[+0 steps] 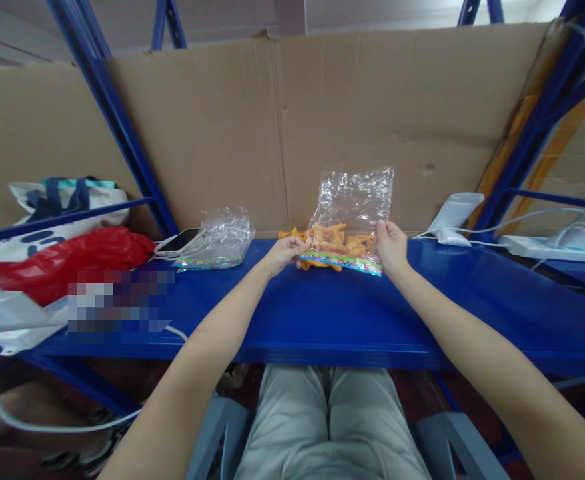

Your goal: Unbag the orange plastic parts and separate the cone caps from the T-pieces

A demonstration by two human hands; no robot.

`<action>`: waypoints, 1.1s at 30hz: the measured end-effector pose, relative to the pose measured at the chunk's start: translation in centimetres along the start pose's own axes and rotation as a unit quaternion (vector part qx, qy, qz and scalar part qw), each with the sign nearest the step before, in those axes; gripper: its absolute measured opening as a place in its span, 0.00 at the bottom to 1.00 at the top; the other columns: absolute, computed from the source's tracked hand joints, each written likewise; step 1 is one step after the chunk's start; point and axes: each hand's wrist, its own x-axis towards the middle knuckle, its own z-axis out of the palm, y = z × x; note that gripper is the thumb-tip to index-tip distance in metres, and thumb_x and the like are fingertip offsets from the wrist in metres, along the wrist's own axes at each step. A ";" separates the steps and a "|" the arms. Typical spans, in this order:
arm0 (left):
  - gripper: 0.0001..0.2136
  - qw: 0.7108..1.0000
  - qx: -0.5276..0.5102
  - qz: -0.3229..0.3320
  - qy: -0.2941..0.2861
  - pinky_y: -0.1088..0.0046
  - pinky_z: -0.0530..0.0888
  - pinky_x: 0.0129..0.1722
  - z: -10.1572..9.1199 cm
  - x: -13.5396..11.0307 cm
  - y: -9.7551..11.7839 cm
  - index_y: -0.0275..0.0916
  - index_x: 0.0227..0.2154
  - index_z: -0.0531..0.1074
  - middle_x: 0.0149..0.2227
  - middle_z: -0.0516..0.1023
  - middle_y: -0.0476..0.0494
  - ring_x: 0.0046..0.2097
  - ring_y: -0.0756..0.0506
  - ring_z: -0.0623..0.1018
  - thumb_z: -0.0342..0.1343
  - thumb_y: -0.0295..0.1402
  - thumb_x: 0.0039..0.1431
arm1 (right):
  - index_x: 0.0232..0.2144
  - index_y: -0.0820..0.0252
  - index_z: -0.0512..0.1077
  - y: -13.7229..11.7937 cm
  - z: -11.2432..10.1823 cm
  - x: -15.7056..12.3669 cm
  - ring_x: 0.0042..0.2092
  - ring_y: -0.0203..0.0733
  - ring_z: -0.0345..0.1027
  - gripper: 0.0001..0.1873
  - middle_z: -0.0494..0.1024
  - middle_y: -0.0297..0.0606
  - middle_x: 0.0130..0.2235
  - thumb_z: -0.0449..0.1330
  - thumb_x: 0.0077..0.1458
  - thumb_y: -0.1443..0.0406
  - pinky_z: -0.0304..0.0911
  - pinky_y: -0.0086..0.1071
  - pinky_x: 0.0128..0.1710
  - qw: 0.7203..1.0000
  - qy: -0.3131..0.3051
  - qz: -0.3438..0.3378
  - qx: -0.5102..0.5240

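A clear plastic bag [355,200] with a colourful strip along its bottom edge stands upright on the blue shelf [322,313], leaning towards the cardboard wall. Orange pieces [335,241] fill its lower part, and a few lie loose at its left. My left hand [286,253] is closed in a pinch on the bag's lower left corner. My right hand [391,245] grips the bag's right edge with closed fingers.
A second, crumpled clear bag [222,237] lies to the left, over a phone [177,241]. Further left are a red bag [67,257] and a white tote [62,200]. A white adapter [455,217] with cables and a power strip [552,248] sit at the right. A cardboard sheet [282,133] backs the shelf.
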 end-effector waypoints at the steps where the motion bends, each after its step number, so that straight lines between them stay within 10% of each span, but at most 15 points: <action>1: 0.17 1.000 -0.015 0.000 -0.003 0.82 0.66 0.17 0.0 0.0 0.1 0.35 0.21 0.64 0.18 0.70 0.53 0.15 0.57 0.66 0.69 0.34 0.49 | 0.29 0.57 0.69 -0.3 0.1 -0.1 0.18 0.32 0.50 0.26 0.57 0.23 0.15 0.61 0.49 0.41 0.47 0.28 0.17 1.000 0.003 0.009 0.005; 33: 0.11 0.986 -0.052 -0.058 -0.147 0.75 0.74 0.24 -1.1 -1.3 1.3 0.34 0.27 0.71 0.23 0.75 0.48 0.24 0.50 0.76 0.68 0.31 0.46 | 0.31 0.56 0.70 -1.4 -0.2 -0.9 0.13 0.30 0.42 0.22 0.53 0.20 0.12 0.62 0.51 0.44 0.39 0.27 0.12 0.993 -0.056 0.100 -0.003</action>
